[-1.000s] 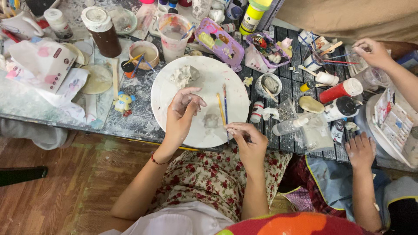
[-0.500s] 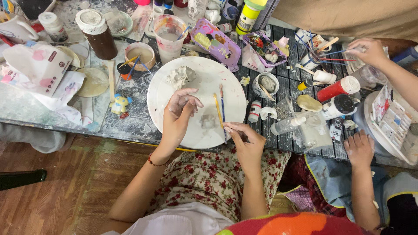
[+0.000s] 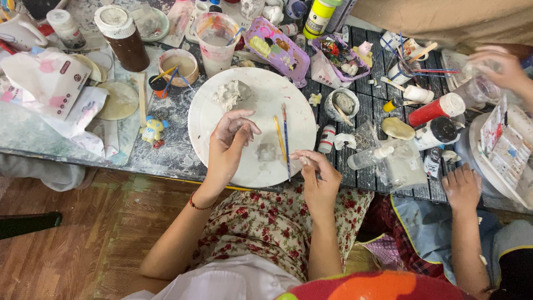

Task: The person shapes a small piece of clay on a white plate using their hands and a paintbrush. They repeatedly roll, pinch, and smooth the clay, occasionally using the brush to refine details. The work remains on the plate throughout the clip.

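A round white plate (image 3: 300,111) lies on the messy table in front of me. On it sit a rough lump of grey clay (image 3: 229,94) at the far side and a small flattened clay piece (image 3: 267,151) near the middle. My left hand (image 3: 227,141), dusted with clay, hovers over the plate just left of that piece, fingers loosely curled and apart, holding nothing. My right hand (image 3: 319,178) rests at the plate's near right edge with its fingertips pinched on a small pale bit of clay. A yellow brush (image 3: 278,136) and a blue brush (image 3: 285,133) lie on the plate between my hands.
Behind the plate stand a brown jar (image 3: 125,39), a cup of cloudy water (image 3: 216,39), a small bowl with brushes (image 3: 177,65) and a purple palette tray (image 3: 276,50). Another person's hands (image 3: 461,189) work at the right, beside a red bottle (image 3: 436,108) and a paint palette (image 3: 508,144).
My left hand's fingers have curled in slightly over the plate. My right hand stays at the plate's edge. The other person's far hand has shifted by the cups.
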